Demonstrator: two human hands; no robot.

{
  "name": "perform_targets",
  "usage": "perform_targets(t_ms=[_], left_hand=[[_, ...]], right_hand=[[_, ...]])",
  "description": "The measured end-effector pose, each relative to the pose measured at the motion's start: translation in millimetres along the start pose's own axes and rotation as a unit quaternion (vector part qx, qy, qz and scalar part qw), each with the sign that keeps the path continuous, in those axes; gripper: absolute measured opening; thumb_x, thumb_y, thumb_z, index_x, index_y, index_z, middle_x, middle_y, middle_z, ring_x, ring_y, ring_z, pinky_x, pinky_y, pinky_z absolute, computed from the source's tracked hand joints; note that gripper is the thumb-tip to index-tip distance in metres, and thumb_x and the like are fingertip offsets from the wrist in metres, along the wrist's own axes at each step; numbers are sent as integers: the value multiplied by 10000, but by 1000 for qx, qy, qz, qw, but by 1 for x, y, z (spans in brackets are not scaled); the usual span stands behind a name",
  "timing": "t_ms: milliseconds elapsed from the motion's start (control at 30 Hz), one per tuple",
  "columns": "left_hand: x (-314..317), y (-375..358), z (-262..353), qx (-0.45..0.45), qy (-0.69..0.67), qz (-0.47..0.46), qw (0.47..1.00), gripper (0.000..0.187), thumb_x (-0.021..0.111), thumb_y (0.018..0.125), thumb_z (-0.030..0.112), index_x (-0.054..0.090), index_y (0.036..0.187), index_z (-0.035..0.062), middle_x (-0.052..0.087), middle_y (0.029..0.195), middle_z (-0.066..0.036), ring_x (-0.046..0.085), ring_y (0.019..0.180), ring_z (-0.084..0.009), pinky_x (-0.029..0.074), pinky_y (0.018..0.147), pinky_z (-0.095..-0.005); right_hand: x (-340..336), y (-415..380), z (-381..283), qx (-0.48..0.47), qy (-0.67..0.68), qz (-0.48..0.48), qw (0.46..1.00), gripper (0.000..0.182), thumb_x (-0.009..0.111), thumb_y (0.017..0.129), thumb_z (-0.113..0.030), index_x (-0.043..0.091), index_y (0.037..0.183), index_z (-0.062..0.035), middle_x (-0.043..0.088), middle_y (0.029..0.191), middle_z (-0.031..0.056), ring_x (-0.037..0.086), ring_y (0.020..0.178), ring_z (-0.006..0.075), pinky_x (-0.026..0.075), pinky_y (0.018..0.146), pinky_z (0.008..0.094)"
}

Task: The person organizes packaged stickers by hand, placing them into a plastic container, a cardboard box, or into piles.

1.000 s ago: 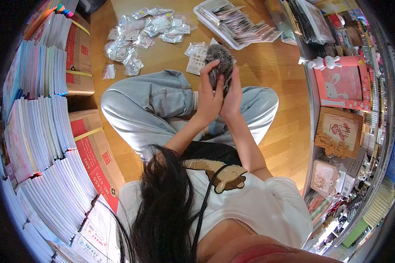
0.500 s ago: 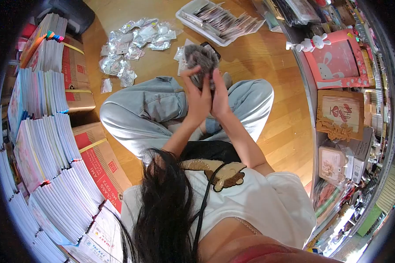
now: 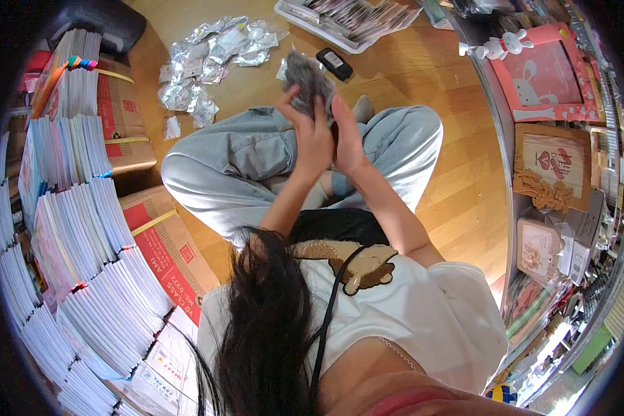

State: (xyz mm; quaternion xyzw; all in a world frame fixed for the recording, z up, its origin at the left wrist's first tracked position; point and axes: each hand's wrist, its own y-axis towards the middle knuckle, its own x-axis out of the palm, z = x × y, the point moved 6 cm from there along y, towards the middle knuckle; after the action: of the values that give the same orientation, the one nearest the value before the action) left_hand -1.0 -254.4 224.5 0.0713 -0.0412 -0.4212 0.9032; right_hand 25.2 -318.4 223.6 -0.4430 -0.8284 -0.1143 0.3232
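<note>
A grey fluffy item (image 3: 308, 83), its exact kind not plain, is held up over my crossed legs. My left hand (image 3: 313, 135) grips it from the left, fingers curled on the fur. Against its right side presses my right hand (image 3: 349, 139), with the palm side hidden. Just beyond the fluffy item lies a black phone-like device (image 3: 334, 64) on the wooden floor. Small clear plastic packets (image 3: 211, 52) are spread in a heap ahead and to the left.
A white plastic basket (image 3: 305, 22) full of flat cards or packets stands ahead. Stacked booklets (image 3: 97, 243) and cardboard boxes (image 3: 166, 236) line the left. On the right, a shelf holds a pink rabbit frame (image 3: 534, 87) and a wooden plaque (image 3: 551, 163).
The fluffy item has shifted slightly left and up with both hands and looks longer and tilted. The black device, partly covered before, now shows fully.
</note>
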Motion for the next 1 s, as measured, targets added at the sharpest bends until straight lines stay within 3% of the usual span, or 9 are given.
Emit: perform_targets(t_ms=[100,200,333,433,600,767,833,967,1000], left_hand=[[-8,41,34,8,-118,26,993,479,451,923,166,203,1308,25,273,1309,-151,329,1179,-240,242,1003,-353],[0,48,31,-78,-209,-84,971,539,448,911,137,171,1363,37,229,1367,-137,294,1228,-247,214,1032,-355],[9,5,19,72,-15,-83,994,505,414,915,104,182,1358,27,211,1391,-161,212,1296,-248,167,1061,-342],[10,-2,14,69,-20,-90,993,472,404,926,105,191,1338,18,210,1383,-168,221,1290,-243,178,1055,-338],[0,55,20,-34,-152,-55,986,356,465,926,182,314,1221,52,446,1127,-138,425,1033,-201,321,933,-315],[0,25,3,-36,-94,-37,994,298,451,931,218,335,1147,48,414,1109,-151,439,1003,-208,336,895,-310],[0,8,-1,-49,-113,-21,992,296,454,928,221,332,1123,35,402,1123,-177,458,989,-236,352,885,-334],[1,-4,0,44,56,-28,997,273,510,886,130,338,1079,40,335,1165,-206,368,1124,-288,273,964,-371],[1,2,0,48,11,-26,998,287,525,874,102,331,1077,49,359,1135,-185,403,1068,-272,300,934,-361]], right_hand=[[10,-8,2,-69,-103,-11,992,579,392,939,-335,234,1362,27,314,1366,116,284,1259,180,207,1037,285],[10,-10,4,-94,-124,4,988,578,396,937,-358,263,1349,25,357,1335,103,323,1225,170,233,1022,281],[-11,0,11,1,17,58,998,555,396,938,-366,303,1331,15,388,1299,75,343,1191,150,258,1004,283],[-4,-6,2,27,13,56,998,529,326,951,-381,324,1313,5,408,1300,71,376,1198,171,228,1029,290],[0,-9,15,-32,-57,21,998,556,390,941,-351,285,1334,29,354,1331,79,308,1224,151,218,1022,275],[-2,-8,18,-50,-19,31,998,543,388,940,-353,303,1324,22,375,1315,106,336,1220,176,245,1014,283],[-9,-7,21,17,39,43,998,525,328,950,-379,317,1312,1,408,1286,88,382,1182,183,268,1009,297],[7,-8,-2,58,129,30,989,492,407,933,-366,383,1267,-5,467,1213,72,429,1129,159,312,965,279],[-2,-4,5,53,57,57,995,446,355,950,-352,394,1239,-16,470,1212,85,444,1117,186,316,974,306]])
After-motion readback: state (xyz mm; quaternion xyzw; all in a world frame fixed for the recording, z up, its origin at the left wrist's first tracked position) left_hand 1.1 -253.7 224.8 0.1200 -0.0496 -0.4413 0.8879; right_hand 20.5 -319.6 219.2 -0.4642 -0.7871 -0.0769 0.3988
